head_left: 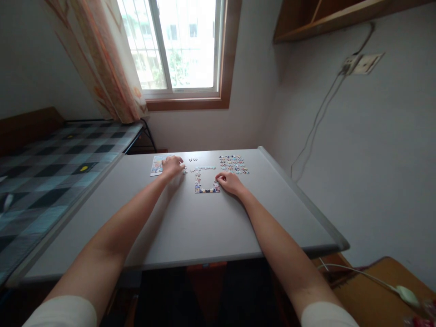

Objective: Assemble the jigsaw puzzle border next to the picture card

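A partly joined jigsaw puzzle border lies on the table, its middle showing bare tabletop. My right hand rests at the border's right side, thumb and forefinger curled together on a puzzle piece there. Left of the border, my left hand reaches over the near part of a printed picture sheet. Its fingers are bent and apart beside a few loose puzzle pieces; whether they touch one is too small to tell.
Rows of loose puzzle pieces lie behind my right hand, and a small group sits farther back. The pale table has raised side edges. A bed stands left, a wooden chair or stool at lower right.
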Available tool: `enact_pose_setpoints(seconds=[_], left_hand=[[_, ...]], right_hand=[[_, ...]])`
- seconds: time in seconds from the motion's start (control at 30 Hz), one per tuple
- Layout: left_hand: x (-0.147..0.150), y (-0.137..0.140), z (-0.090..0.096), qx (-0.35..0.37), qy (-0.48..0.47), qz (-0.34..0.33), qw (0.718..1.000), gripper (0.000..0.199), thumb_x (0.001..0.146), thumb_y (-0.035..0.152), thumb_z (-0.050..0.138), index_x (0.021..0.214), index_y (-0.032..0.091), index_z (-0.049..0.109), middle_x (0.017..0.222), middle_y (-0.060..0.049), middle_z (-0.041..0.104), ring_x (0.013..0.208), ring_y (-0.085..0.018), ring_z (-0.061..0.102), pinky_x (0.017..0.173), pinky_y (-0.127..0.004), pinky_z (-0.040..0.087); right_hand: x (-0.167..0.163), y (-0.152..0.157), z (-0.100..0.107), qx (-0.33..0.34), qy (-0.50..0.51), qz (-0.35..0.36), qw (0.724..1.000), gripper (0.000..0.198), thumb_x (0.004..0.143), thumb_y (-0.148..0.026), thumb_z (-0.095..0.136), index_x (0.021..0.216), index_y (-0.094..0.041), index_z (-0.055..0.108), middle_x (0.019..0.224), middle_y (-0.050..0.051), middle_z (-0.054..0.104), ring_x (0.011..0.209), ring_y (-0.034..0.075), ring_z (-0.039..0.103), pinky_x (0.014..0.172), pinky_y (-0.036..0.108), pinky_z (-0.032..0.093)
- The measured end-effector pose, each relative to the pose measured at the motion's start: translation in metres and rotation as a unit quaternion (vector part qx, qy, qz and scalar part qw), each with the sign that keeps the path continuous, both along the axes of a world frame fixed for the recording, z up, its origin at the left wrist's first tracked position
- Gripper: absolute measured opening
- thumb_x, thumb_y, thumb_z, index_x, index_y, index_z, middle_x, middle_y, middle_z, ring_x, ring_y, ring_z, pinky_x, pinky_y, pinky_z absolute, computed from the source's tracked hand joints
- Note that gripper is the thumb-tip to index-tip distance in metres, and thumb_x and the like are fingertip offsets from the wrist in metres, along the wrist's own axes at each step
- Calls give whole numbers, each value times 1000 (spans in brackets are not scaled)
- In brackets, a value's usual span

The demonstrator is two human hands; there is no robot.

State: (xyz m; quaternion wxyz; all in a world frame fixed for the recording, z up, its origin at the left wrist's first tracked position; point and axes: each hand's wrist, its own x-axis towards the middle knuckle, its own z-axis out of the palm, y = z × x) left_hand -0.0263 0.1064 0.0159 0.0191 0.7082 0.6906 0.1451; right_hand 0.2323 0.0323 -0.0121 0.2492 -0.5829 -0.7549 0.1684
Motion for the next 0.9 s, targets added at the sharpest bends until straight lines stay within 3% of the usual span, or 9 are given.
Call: enact_pose_setpoints(seconds=[0.17, 0.5, 0.73, 0.9], left_hand=[[6, 7, -2, -43, -10, 6, 999, 29, 72, 37, 61, 94, 22, 70, 107, -10, 67, 104, -32, 55, 92, -49, 36], [10, 18, -9, -74, -44, 10, 996, 19, 69, 25, 63, 86, 21, 70, 102, -12, 70, 103, -32, 58, 88, -50, 39], [14, 27, -13, -73, -35, 23, 996, 15, 66, 25, 64, 80, 22, 69, 100, -12, 70, 107, -34, 55, 92, -56, 33], [14, 27, -11, -64, -79, 23, 995, 22, 67, 21, 64, 89, 23, 66, 98, -8, 71, 103, -30, 58, 95, -54, 32]], right_hand=[[0, -1, 0, -2, 4, 4, 1000, 20, 81, -22, 52, 90, -20, 70, 78, 2, 69, 70, 14, 59, 72, 24, 41], [1, 3, -5, 10, -5, 6, 1000, 20, 81, -23, 53, 90, -21, 70, 78, 1, 68, 71, 13, 58, 71, 23, 41], [0, 1, -3, 4, -6, 2, 1000, 20, 81, -22, 52, 91, -21, 70, 79, 2, 68, 73, 14, 59, 71, 24, 41], [0, 1, -2, 3, -7, 2, 1000, 20, 81, -22, 53, 90, -22, 70, 79, 2, 68, 73, 14, 59, 73, 24, 41]])
